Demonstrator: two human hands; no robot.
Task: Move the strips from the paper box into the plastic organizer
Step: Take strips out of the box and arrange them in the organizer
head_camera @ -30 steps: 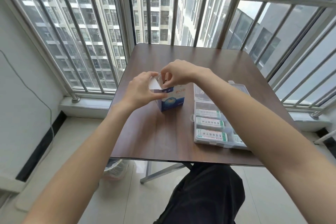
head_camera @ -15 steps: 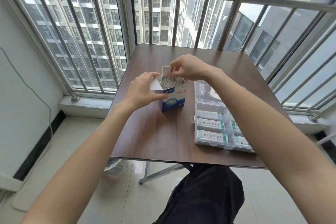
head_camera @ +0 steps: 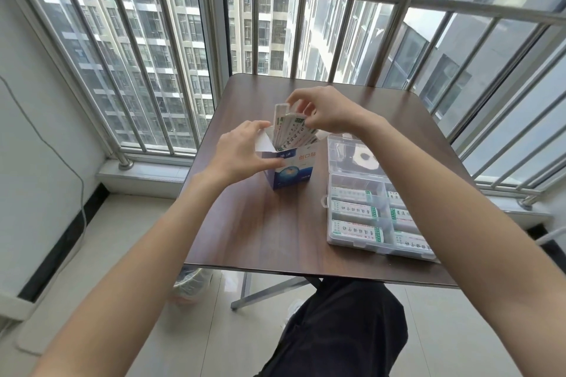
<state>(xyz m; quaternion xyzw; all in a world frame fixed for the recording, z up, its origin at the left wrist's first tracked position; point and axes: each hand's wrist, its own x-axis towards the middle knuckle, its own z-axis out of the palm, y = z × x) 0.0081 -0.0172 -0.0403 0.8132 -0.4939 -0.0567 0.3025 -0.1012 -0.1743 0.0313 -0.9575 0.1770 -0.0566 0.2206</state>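
A brown wood-grain table (head_camera: 275, 223) stands against a barred window (head_camera: 183, 40) with tower blocks beyond. On its right side lies the clear plastic organizer (head_camera: 332, 242), lid open and laid flat toward the window; its compartments already hold white strips with green ends and dark print too small to read. Left of it, well apart, stands the box (head_camera: 295, 173), blue and white, top flaps open, with red characters 创口贴 on its front above a round blue picture. The left hand (head_camera: 242, 151) grips the box from the left, thumb across its front and fingers up by the white flap. The right hand (head_camera: 324, 110) is above the box mouth, its fingertips pinching a fanned bunch of strips (head_camera: 291, 133) that stick up out of the box, lower ends inside; their print is blurred. Under the table stand a metal leg (head_camera: 269, 291) and a bagged bin (head_camera: 191, 285).
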